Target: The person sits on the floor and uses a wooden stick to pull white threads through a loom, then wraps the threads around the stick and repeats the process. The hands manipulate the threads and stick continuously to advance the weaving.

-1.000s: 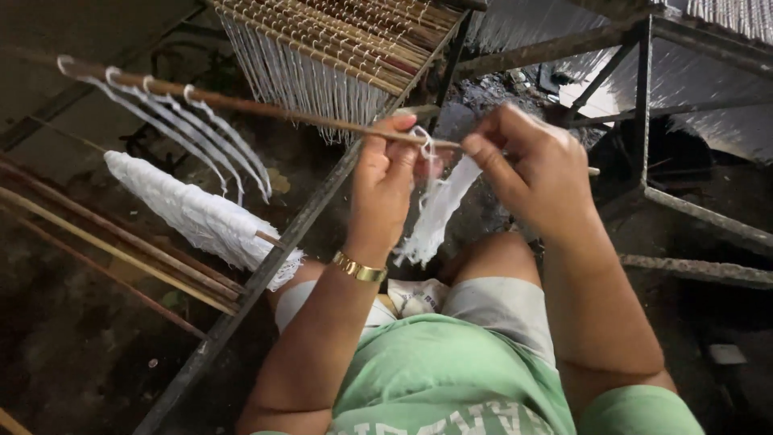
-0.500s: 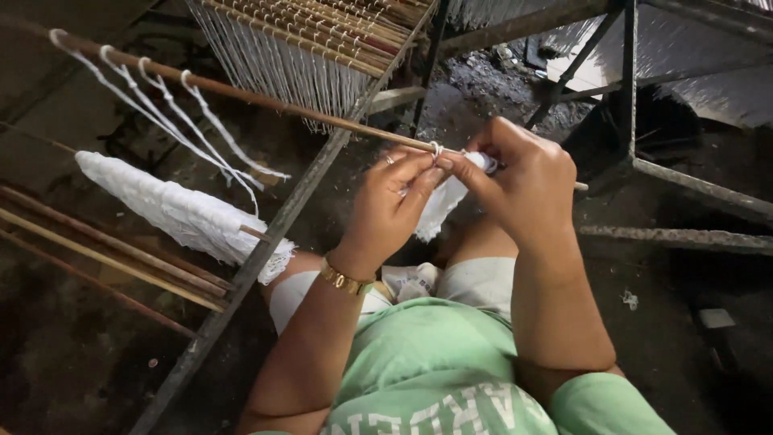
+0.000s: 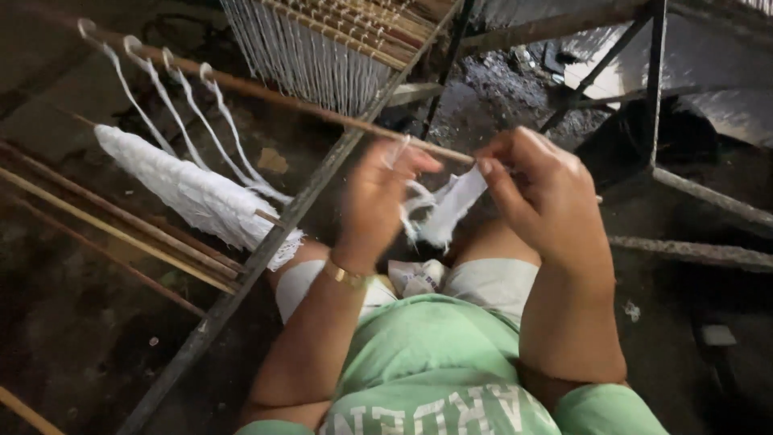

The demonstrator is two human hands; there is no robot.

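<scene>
Pinching a strip of white cloth (image 3: 455,203) between thumb and forefinger, the right hand (image 3: 539,197) sits at about two o'clock of the frame's middle, fingers narrow and closed on the strip's upper end. The left hand (image 3: 378,193) — at eleven o'clock of the lap — curls its fingers around a white loop at the thin wooden rod (image 3: 266,90). Four more white loops (image 3: 165,101) hang off the rod toward ten o'clock, above a white thread bundle (image 3: 189,193). A gold bracelet (image 3: 345,275) circles the left wrist.
</scene>
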